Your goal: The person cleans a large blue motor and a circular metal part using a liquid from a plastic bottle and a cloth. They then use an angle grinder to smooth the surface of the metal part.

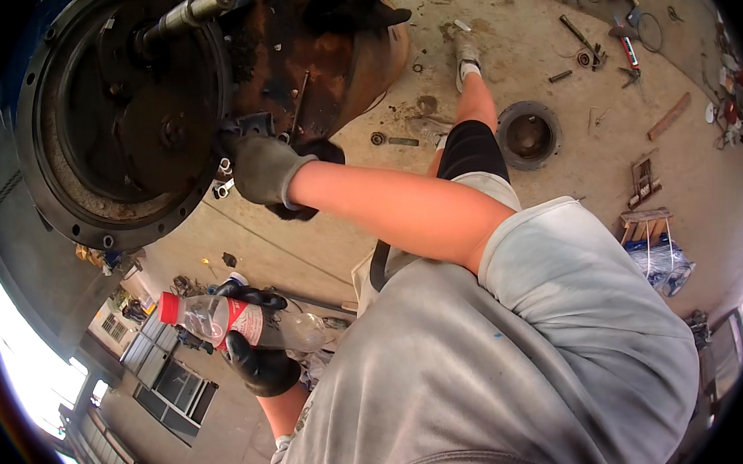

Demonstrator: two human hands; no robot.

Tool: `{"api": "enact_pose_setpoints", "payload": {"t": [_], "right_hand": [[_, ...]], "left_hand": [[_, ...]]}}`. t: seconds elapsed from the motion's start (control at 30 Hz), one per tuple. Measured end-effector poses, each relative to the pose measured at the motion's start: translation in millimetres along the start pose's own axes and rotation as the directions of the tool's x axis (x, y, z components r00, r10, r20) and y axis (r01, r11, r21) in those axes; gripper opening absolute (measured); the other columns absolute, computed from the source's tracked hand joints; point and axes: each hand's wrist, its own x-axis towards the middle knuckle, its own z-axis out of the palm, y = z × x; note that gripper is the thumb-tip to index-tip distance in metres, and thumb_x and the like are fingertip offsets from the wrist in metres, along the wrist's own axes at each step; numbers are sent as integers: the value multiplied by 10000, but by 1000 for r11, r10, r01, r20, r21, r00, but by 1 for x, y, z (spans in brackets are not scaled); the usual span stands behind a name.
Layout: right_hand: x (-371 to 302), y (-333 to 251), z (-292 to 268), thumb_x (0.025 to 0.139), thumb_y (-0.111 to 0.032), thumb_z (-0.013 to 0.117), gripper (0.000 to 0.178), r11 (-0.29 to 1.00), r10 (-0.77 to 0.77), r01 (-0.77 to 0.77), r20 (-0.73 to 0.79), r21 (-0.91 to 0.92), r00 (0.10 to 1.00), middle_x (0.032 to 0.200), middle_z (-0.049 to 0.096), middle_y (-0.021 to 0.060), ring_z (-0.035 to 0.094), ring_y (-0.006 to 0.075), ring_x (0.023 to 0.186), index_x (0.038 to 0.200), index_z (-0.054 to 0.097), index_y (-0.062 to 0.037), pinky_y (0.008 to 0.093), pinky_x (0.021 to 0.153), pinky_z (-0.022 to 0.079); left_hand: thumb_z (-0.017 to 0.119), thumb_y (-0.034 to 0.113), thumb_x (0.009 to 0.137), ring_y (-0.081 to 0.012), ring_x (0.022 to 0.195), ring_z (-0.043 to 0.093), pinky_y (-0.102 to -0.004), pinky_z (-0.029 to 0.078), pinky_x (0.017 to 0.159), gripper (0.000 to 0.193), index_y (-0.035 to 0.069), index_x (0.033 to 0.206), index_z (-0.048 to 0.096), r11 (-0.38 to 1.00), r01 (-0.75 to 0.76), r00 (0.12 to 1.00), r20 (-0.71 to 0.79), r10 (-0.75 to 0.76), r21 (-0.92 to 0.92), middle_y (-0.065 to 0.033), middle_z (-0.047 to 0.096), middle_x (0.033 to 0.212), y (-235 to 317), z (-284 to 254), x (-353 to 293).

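A clear plastic bottle (pixel 299 328) with a red cap and a red-and-white label lies tilted in my left hand (pixel 262 362), at the lower left. Black-coated glove fingers wrap it from both sides. My right arm reaches across to the big machine housing (pixel 28 159) at the upper left. My right hand (pixel 270 170), in a grey glove, is at a dark bracket (pixel 250 125) by the rim; its fingers are hidden behind the hand. Inside the round, bolt-holed rim are a dark disc (pixel 165 130) and a bright metal shaft (pixel 188 15).
On the concrete floor a round metal ring part (pixel 529 135) lies right of my legs. Hammers (pixel 581 40), a caulking gun (pixel 628 50) and other tools are scattered at the upper right. A small wooden stool (pixel 646 225) stands at the right. A rusty casing (pixel 353 71) adjoins the housing.
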Motion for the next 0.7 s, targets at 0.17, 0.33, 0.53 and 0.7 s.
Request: {"api": "enact_pose_setpoints", "payload": {"t": [0.17,0.33,0.53,0.7], "right_hand": [[2,-4,-1,1003,-188,589,515,991,110,-109,-13,79,994,1347,668,295,710,417,1179,1463,537,39,493,979,583],[42,8,-29,985,-140,580,472,964,231,-206,-147,167,962,1343,685,278,702,417,1215,1441,578,-19,472,1005,583],[54,17,-32,949,-149,661,491,978,192,-164,-258,126,947,1354,679,294,688,458,1226,1421,599,-33,484,1037,567],[52,11,10,967,-164,619,442,984,178,-180,-119,-6,977,1327,682,308,689,443,1233,1384,642,-18,471,1039,563]], "left_hand": [[719,489,1002,-316,1005,698,-450,581,884,744,-34,1474,479,998,-58,997,-43,57,-13,-185,655,1230,-4,-4,-1],[720,488,999,-315,1014,692,-445,580,875,752,-32,1480,468,996,-86,995,-49,84,-37,-184,657,1221,-4,-7,-9],[671,471,1021,-293,1103,621,-440,516,974,717,-20,1502,465,993,-78,997,-34,76,-84,-152,634,1227,-2,-15,-21],[664,457,1030,-293,1100,639,-444,518,965,697,-22,1498,471,979,-129,991,-58,121,-159,-158,643,1226,-2,-16,-30]]}}
